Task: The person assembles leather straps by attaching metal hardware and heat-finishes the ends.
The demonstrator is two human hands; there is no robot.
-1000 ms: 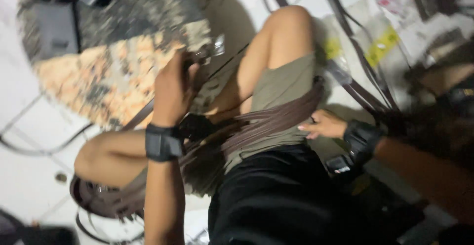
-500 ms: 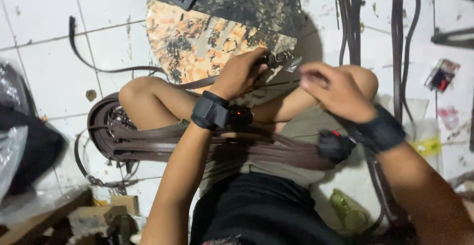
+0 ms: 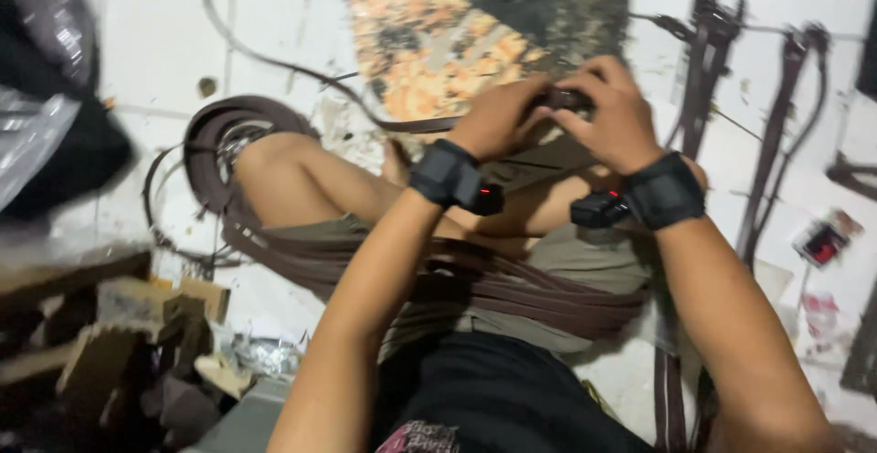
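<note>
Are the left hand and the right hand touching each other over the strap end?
Touching. The head view shows the left hand and right hand pressed together, fingers meeting around a small dark piece on the brown strap.

A person seated on a white tiled floor (image 3: 146, 42) brings both hands together over a small dark metal fitting (image 3: 568, 100), the left hand (image 3: 498, 122) and right hand (image 3: 612, 120) closed around it and touching. Each wrist carries a black band. A bundle of dark brown straps (image 3: 512, 289) lies across the lap and loops around the left knee (image 3: 265, 156). Just beyond the hands sits a round stone slab (image 3: 438, 51), mottled orange and black. More brown straps (image 3: 776, 142) lie at far right; wood scraps (image 3: 119, 343) are heaped near left.
</note>
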